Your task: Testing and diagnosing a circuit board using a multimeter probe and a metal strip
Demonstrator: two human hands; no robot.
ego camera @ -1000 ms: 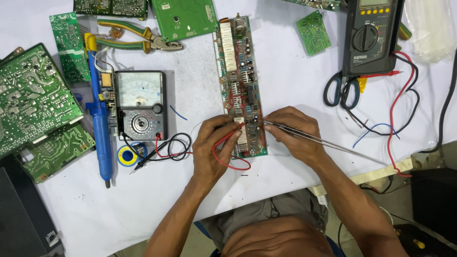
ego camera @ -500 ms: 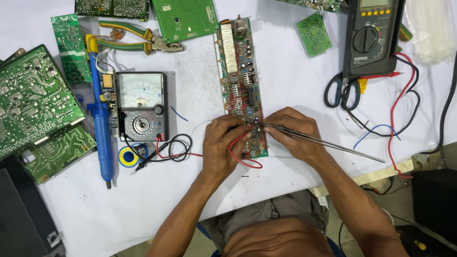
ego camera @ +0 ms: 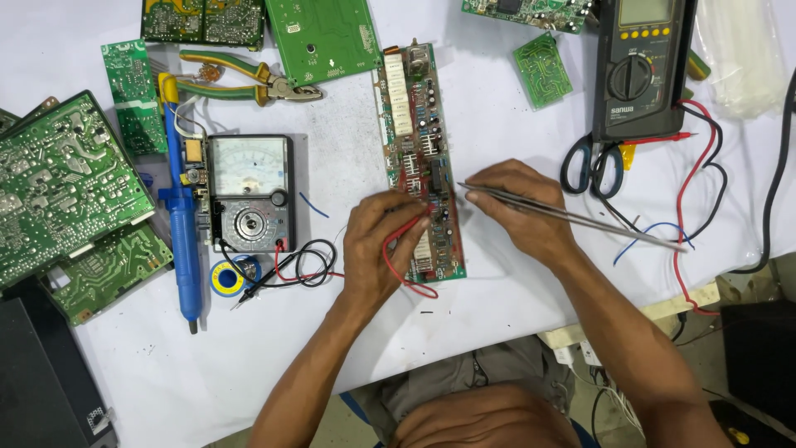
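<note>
The left hand (ego camera: 383,245) pinches a red wire (ego camera: 404,249) against the long circuit board (ego camera: 419,162) lying mid-table, while the right hand (ego camera: 516,209), fingers closed, holds metal tweezers (ego camera: 572,217) tip-down on it. A slipping tip could bridge neighbouring contacts. Beyond lies a crowded white tabletop (ego camera: 348,348): analog meter (ego camera: 247,192), pliers (ego camera: 249,79), digital multimeter (ego camera: 637,66).

Two meters (ego camera: 247,193), one pliers (ego camera: 240,78), one scissors (ego camera: 593,163).

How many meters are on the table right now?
2. An analog meter with a needle dial sits left of the long circuit board. A dark digital meter lies at the top right, above the scissors. Others may lie outside the view.
</note>
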